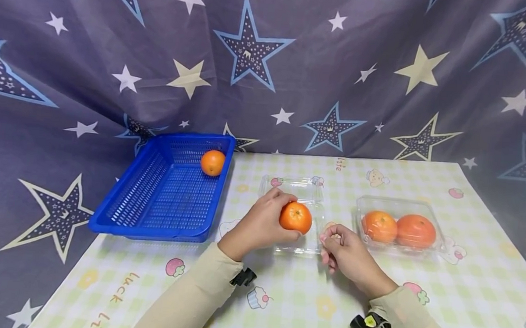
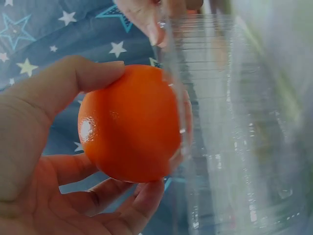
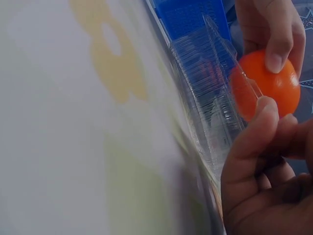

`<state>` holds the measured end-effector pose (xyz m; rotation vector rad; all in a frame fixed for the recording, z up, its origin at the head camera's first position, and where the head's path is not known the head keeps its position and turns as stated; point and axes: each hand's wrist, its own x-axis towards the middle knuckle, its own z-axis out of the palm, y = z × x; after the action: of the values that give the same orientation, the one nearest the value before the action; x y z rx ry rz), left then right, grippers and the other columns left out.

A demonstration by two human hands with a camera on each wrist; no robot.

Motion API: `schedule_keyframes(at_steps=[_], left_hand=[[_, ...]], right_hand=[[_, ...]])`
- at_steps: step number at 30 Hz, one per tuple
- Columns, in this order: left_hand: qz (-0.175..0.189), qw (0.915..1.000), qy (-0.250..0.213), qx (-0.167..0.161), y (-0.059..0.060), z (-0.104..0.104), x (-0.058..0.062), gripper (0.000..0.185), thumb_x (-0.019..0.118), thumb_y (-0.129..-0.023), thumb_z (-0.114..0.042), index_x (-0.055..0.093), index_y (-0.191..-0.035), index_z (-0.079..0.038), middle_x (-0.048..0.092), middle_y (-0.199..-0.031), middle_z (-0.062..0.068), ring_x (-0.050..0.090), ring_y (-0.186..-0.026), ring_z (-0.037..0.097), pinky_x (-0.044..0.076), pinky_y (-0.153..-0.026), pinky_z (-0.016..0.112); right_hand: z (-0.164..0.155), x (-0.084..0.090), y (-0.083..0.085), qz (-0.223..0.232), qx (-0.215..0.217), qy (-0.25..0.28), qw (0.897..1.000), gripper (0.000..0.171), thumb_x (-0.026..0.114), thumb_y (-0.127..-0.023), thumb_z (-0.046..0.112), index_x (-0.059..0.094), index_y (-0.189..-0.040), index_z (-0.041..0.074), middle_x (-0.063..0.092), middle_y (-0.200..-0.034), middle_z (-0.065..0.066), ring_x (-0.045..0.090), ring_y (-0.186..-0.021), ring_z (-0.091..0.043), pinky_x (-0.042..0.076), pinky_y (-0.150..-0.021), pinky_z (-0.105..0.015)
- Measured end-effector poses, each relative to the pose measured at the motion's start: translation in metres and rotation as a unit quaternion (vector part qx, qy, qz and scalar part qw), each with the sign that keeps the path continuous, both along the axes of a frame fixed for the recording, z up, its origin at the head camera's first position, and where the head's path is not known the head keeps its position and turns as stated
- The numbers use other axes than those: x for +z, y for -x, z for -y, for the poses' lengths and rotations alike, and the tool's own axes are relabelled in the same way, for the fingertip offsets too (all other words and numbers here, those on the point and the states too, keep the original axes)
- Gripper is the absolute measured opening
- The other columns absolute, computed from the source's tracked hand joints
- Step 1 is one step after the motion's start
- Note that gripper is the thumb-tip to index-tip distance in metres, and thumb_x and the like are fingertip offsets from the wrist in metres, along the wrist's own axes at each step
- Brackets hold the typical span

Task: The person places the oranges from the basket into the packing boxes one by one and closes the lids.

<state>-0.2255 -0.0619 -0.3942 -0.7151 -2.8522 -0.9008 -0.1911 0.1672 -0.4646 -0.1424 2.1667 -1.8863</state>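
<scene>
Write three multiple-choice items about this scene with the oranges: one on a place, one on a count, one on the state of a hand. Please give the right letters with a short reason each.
1. Where does the blue basket stand?
A. At the table's left edge
B. Between the two clear containers
C. At the table's right edge

2. How many oranges lie in the closed clear container on the right?
A. One
B. Two
C. Four

3. What is the left hand doing?
A. Lying flat on the tablecloth
B. Gripping an orange
C. Gripping the basket's rim

Answers:
1. A: the head view shows the basket at the left, one orange inside it.
2. B: two oranges sit side by side under the lid.
3. B: thumb and fingers curl round the held orange above the open clear container, whose edge the right hand pinches.
</scene>
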Motion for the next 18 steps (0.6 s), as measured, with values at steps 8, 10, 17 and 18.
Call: schedule_keyframes(at_steps=[8, 10, 17, 18], left_hand=[[0.014, 0.9996, 0.023, -0.006, 0.001, -0.004, -0.009, 0.069, 0.091, -0.077, -0.037, 0.065, -0.134, -0.007, 0.064, -0.125, 0.006, 0.064, -0.108, 0.022, 0.055, -0.098, 0.038], [0.015, 0.9995, 0.026, -0.01, 0.002, -0.005, -0.011, 0.068, 0.091, -0.078, -0.037, 0.066, -0.134, -0.007, 0.065, -0.126, 0.006, 0.064, -0.109, 0.022, 0.055, -0.099, 0.038], [0.012, 0.999, 0.038, -0.021, 0.003, -0.007, -0.015, 0.066, 0.09, -0.081, -0.035, 0.066, -0.136, -0.007, 0.068, -0.13, 0.006, 0.065, -0.114, 0.021, 0.054, -0.1, 0.036], [0.011, 0.999, 0.038, -0.022, 0.003, -0.007, -0.016, 0.065, 0.09, -0.081, -0.034, 0.066, -0.135, -0.007, 0.069, -0.13, 0.006, 0.066, -0.114, 0.021, 0.054, -0.1, 0.036]], right_hand=[[0.0, 0.002, -0.002, 0.0, 0.002, 0.008, 1.0, 0.019, 0.054, -0.106, 0.014, 0.046, -0.11, -0.003, 0.059, -0.065, -0.006, 0.052, -0.051, -0.014, 0.052, -0.049, -0.031], [0.001, 0.003, -0.002, 0.0, 0.002, 0.009, 1.0, 0.019, 0.054, -0.106, 0.014, 0.046, -0.11, -0.003, 0.059, -0.065, -0.006, 0.052, -0.051, -0.015, 0.052, -0.049, -0.031], [0.0, 0.001, -0.001, -0.003, -0.001, 0.011, 1.0, 0.019, 0.054, -0.107, 0.014, 0.046, -0.109, -0.003, 0.058, -0.065, -0.006, 0.051, -0.05, -0.014, 0.051, -0.049, -0.03], [0.0, 0.0, -0.001, -0.004, -0.001, 0.011, 1.0, 0.019, 0.054, -0.107, 0.014, 0.046, -0.109, -0.003, 0.058, -0.065, -0.006, 0.051, -0.05, -0.014, 0.051, -0.048, -0.03]])
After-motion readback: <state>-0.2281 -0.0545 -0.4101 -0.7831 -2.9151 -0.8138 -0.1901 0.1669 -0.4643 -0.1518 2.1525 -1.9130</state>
